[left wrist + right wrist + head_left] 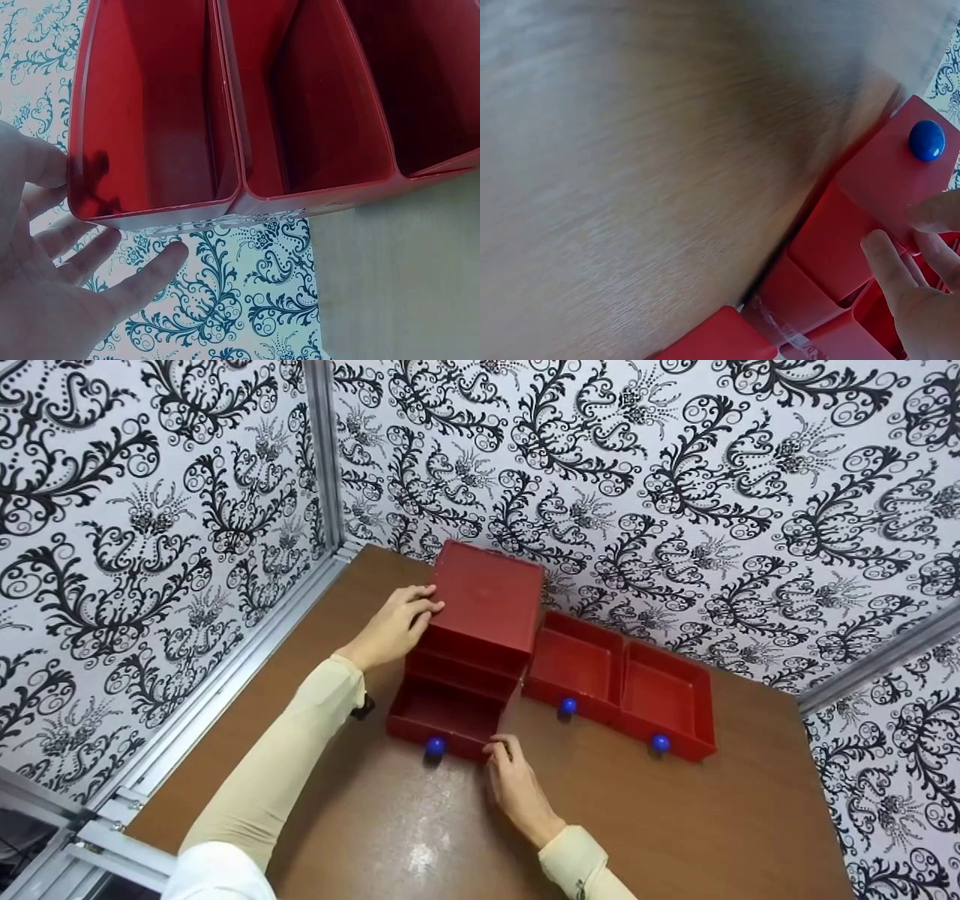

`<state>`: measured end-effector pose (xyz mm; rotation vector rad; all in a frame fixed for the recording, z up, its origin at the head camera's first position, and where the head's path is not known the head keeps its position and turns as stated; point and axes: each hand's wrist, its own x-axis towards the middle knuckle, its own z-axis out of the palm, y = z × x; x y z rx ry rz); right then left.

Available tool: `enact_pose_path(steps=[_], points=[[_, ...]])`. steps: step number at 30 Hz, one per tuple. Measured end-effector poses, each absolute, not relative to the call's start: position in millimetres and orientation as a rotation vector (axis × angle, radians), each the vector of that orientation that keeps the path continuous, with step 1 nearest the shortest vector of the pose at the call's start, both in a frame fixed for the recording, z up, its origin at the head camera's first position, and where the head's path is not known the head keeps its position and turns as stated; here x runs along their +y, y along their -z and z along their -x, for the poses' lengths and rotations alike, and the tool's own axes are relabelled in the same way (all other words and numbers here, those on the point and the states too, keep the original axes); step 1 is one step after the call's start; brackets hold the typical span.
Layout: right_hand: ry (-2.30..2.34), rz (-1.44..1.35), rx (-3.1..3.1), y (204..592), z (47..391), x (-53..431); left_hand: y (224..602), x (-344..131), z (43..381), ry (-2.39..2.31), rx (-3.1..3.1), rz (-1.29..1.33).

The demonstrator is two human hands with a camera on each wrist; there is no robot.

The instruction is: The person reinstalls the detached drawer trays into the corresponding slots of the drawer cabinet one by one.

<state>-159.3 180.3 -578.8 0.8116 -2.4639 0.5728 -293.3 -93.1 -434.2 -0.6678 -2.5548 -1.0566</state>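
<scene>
Red cabinet (487,596): I saw left hand (396,624) spread on its left edge, right hand (517,789) pinching lower drawer (463,745) near-right corner.

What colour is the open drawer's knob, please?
The knob is blue, clearest in the right wrist view.

A lab-style booth seems to be serving as the setting: grey metal rails (225,684) are edging a brown desk (697,825), a metal post (322,457) is standing in one corner, and scroll-patterned panels (637,480) are enclosing three sides.
</scene>
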Motion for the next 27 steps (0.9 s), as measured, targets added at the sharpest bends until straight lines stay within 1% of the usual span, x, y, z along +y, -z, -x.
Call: enact_pose_path(steps=[16,27], points=[[-0.571,-0.708,-2.475,578.4,165.4,176.4,434.1,-93.7,296.9,1.041,-2.553,0.682],[-0.514,-0.709,-2.491,581.1,168.0,178.3,432.8,-93.7,296.6,1.037,-2.559,0.685]])
